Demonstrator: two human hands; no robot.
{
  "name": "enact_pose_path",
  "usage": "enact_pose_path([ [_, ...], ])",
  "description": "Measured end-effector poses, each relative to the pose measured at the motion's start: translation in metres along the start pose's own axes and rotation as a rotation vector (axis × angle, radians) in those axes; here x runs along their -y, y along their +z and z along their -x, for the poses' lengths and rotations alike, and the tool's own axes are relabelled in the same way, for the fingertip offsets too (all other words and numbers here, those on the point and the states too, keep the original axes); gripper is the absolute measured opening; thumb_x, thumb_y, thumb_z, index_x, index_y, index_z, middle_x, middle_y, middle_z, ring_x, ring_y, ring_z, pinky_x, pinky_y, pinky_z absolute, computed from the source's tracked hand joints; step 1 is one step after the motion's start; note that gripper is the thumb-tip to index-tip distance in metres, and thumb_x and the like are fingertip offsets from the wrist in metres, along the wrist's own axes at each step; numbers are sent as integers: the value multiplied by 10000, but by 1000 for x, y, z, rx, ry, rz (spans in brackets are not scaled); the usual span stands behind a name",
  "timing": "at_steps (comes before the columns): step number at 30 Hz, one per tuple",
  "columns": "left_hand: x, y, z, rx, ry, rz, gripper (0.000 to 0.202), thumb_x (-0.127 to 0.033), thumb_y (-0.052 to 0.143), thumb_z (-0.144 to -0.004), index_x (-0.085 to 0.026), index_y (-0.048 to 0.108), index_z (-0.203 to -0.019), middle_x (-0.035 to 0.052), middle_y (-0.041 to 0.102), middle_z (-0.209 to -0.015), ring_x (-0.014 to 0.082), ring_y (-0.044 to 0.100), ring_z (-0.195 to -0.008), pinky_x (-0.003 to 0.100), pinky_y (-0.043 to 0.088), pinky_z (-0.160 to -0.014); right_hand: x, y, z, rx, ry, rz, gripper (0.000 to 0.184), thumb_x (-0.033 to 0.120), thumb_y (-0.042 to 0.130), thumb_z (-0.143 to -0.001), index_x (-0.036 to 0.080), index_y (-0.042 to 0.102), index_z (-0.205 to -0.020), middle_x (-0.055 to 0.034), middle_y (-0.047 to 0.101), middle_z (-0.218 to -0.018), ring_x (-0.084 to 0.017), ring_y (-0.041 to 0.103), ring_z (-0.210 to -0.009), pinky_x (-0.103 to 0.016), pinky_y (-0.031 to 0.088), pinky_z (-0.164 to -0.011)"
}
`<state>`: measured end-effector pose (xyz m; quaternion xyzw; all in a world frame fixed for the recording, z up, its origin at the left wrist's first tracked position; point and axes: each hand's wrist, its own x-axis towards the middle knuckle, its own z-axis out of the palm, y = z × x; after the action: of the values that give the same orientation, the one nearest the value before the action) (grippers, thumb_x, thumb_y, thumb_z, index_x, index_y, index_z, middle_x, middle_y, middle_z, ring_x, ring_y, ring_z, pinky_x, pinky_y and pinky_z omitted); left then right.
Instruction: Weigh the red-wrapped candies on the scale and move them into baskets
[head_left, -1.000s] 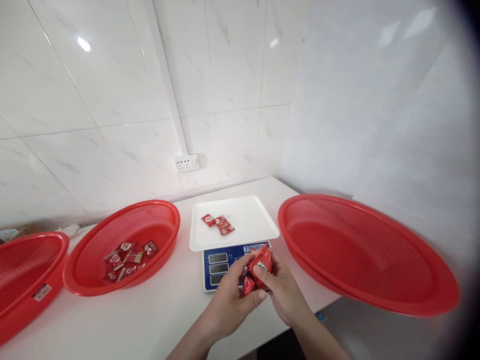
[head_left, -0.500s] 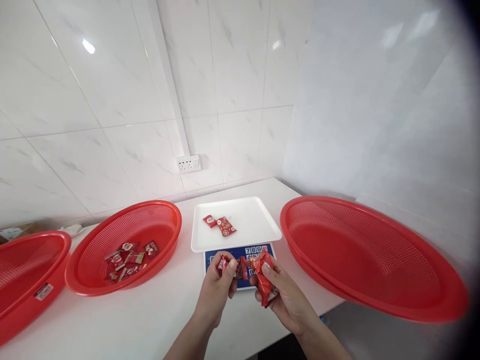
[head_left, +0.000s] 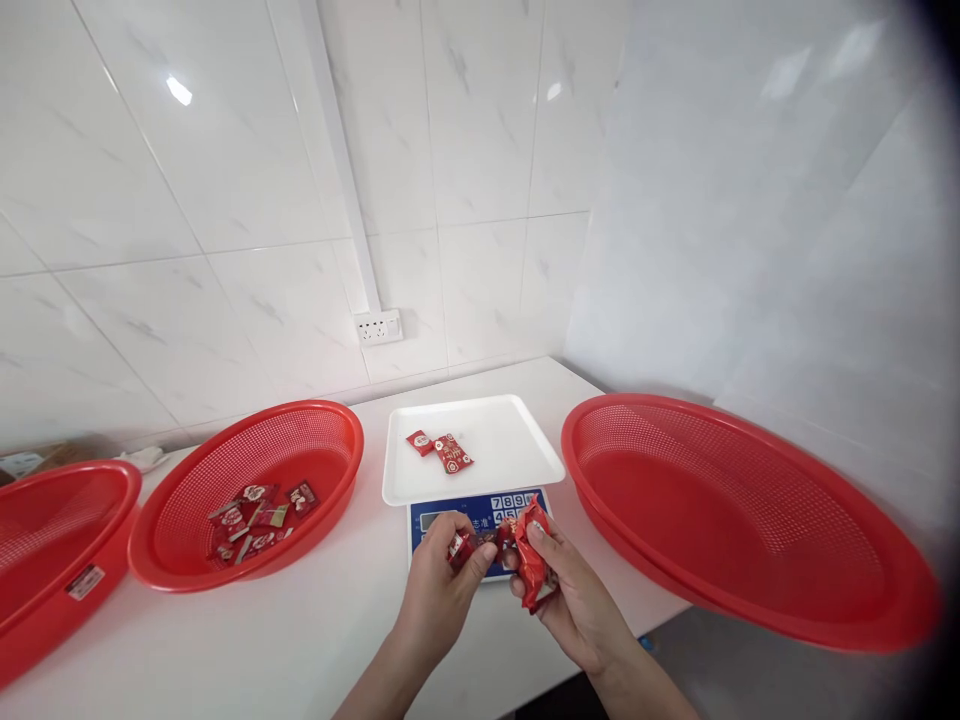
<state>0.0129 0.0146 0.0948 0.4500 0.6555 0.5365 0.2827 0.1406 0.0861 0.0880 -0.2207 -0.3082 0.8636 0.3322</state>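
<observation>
In front of the scale's blue keypad panel (head_left: 442,508), my left hand (head_left: 442,575) is closed on small dark red wrapped packets (head_left: 459,548), partly covered by the fingers. My right hand (head_left: 566,575) grips red snack packets (head_left: 534,565), some bright red and crumpled; how many I cannot tell. Between the two hands the packets nearly meet, and fingers hide the join. Behind the panel lies the white tray (head_left: 517,435) of the scale. On it rest a small red packet (head_left: 420,442) and a larger red patterned packet (head_left: 453,454), touching each other.
Left of the scale a red basket (head_left: 330,425) contains several red packets (head_left: 259,515). Another red basket (head_left: 82,535) stands at the far left edge. A large red basket (head_left: 675,520) sits to the right, overhanging the table's edge. A wall socket (head_left: 379,327) is behind.
My left hand has turned slightly and shifted right, its thumb now lying across the dark packets toward the right hand. My right hand stays nearly in place. The tray's packets have not moved.
</observation>
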Motion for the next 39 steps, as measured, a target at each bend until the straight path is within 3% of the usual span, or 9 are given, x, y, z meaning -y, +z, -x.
enact_pose_path([
  [3,-2,-1,-2,56,-73,129,281,-454,590,-757,-204,465,-785,-48,418,-631,96,391,-535,186,391,-428,1,-1,-1,-6,-6,33,242,397,684,-744,187,606,-836,-3,626,-644,-105,553,-505,-194,417,-428],
  [8,-7,-7,-16,57,-76,250,298,-461,585,-752,-204,485,-867,-28,498,-735,124,540,-678,263,519,-619,7,-3,2,-49,-32,61,302,419,700,-726,176,609,-881,-7,624,-643,-93,541,-502,-191,415,-447],
  [13,-13,-10,-60,18,69,-352,256,-464,404,-852,-219,478,-866,-48,506,-620,121,521,-527,231,444,-512,14,-7,8,-30,-43,63,318,428,703,-720,172,619,-889,-12,608,-672,-94,535,-540,-191,410,-449],
  [17,-19,-6,-103,12,131,-612,233,-417,421,-869,-214,524,-823,19,586,-789,181,578,-735,282,417,-659,15,-9,12,-26,-44,62,319,422,711,-713,178,623,-898,-8,602,-691,-85,518,-530,-193,416,-452],
  [21,-23,-15,-127,-5,93,-812,199,-341,410,-883,-188,537,-879,95,588,-943,238,586,-840,324,393,-687,18,-14,16,-46,-41,69,346,438,720,-696,175,627,-901,-13,609,-698,-86,526,-519,-193,406,-445],
  [25,-24,-31,-122,101,93,-884,205,-328,393,-888,-208,547,-827,47,612,-849,206,592,-802,280,382,-647,20,-21,16,-52,-27,78,378,448,733,-676,170,626,-908,-8,602,-655,-88,528,-510,-193,407,-455],
  [29,-16,-30,-112,219,89,-909,131,-343,577,-778,-217,556,-749,8,616,-742,200,597,-759,259,382,-622,17,-24,14,-46,-19,66,360,442,716,-701,175,622,-924,-14,614,-682,-84,525,-519,-193,413,-463],
  [35,-10,-10,-120,113,65,-859,132,-288,492,-835,-183,572,-838,83,614,-876,255,586,-873,347,414,-723,12,-24,14,-59,-11,64,341,436,704,-717,178,622,-925,-11,608,-662,-85,520,-513,-194,418,-462],
  [39,-22,0,-105,117,96,-657,255,-360,396,-882,-184,578,-850,71,604,-866,222,581,-838,339,442,-728,14,-24,18,-62,-23,32,318,400,721,-711,177,630,-918,-20,619,-720,-85,527,-560,-190,439,-474],
])
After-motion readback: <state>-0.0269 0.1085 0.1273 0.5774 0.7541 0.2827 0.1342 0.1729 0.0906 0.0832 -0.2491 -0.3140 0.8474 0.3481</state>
